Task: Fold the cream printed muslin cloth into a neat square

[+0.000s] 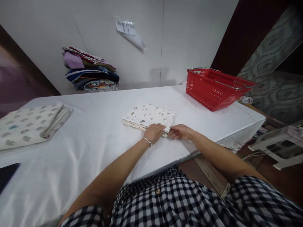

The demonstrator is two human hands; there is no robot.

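A folded white cloth point(151, 115) printed with small figures lies on the white-covered table point(99, 126) in front of me. My left hand point(154, 132), with a silver bracelet at the wrist, lies flat on the near edge of this cloth, fingers stretched out to the right. At the cloth's near right corner, my right hand point(181, 131) has its thumb and fingers closed on the edge. The layers of the fold show along the near left side. My left palm hides part of the near edge.
A red plastic basket point(215, 90) stands at the table's back right. To the left lies a larger folded patterned cloth point(30, 124), with a dark flat object point(8, 175) nearer me. Stacked folded fabrics point(92, 71) sit behind the table. A white stool point(281, 145) is at right.
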